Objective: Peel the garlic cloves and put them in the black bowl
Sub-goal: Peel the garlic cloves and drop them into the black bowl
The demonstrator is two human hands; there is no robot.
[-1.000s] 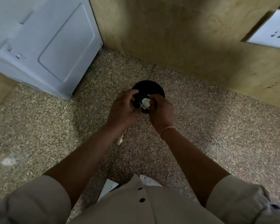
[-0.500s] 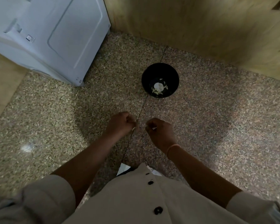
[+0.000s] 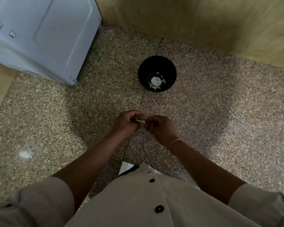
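A black bowl stands on the speckled stone counter, with a white garlic piece and several pale cloves or skins lying in its bottom. Well in front of the bowl, both hands meet over the counter seam. My left hand and my right hand each pinch an end of a small pale garlic clove held between their fingertips. Most of the clove is hidden by the fingers.
A white appliance occupies the back left corner. A wooden wall runs along the back and right. Something white and black lies at the counter's near edge, partly under my shirt.
Both hands drew back from over the bowl toward me, leaving garlic in it. They then came together and now pinch a clove between them.
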